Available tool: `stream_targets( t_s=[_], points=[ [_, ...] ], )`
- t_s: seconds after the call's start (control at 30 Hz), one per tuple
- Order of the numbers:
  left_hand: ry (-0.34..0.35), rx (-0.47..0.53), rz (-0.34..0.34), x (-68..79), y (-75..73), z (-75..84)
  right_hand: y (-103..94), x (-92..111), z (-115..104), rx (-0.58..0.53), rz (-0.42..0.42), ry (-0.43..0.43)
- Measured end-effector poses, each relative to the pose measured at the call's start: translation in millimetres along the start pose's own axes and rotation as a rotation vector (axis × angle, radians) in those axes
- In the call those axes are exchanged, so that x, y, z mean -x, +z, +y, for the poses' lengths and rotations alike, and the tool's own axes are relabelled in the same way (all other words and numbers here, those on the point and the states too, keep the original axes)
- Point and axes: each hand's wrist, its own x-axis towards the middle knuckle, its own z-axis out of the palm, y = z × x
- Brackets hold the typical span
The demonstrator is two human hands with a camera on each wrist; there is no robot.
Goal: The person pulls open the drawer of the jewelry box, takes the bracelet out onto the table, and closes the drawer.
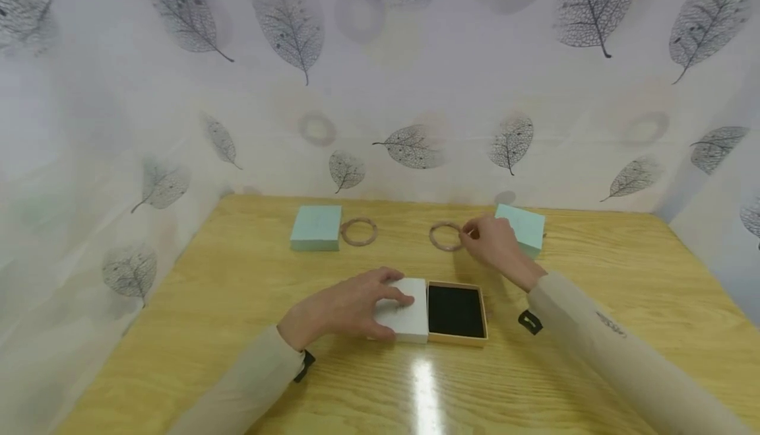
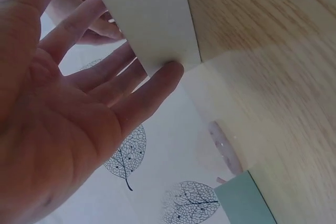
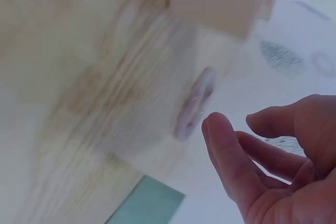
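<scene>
My left hand (image 1: 350,306) lies over a white box lid (image 1: 412,326), fingers spread across it and the thumb at its near edge. In the left wrist view, a fingertip (image 2: 173,69) touches the side of the white lid (image 2: 152,19). Beside the lid is a shallow box part (image 1: 456,311) with a gold rim and black lining. My right hand (image 1: 493,240) reaches to the right edge of a pinkish bangle (image 1: 444,237). In the right wrist view, thumb and forefinger stand apart, close beside this bangle (image 3: 195,104).
A second pinkish bangle (image 1: 359,232) lies at the back left, beside a pale teal box (image 1: 316,227). Another teal box (image 1: 525,227) stands behind my right hand. A leaf-printed cloth (image 1: 380,92) hangs behind the wooden table (image 1: 237,270).
</scene>
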Motion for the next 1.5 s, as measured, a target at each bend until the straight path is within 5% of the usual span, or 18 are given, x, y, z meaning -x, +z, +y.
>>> stream_targets(
  t_s=[0.23, 0.6, 1.03, 1.5],
  points=[
    [-0.005, -0.028, -0.005, 1.3, 0.3, 1.4, -14.1, 47.2, 2.7, -0.103, -0.078, -0.073],
    [-0.003, -0.019, 0.0, 3.7, 3.3, -1.0, -15.7, 95.7, 14.6, -0.252, -0.256, 0.073],
    [0.001, -0.007, 0.009, 4.8, 2.8, -0.4, -5.8, 107.2, 16.2, -0.562, -0.383, 0.238],
    [0.003, -0.004, 0.013, 3.2, 1.6, 0.4, 3.1, 105.7, 10.5, -0.644, -0.347, 0.33]
  ],
)
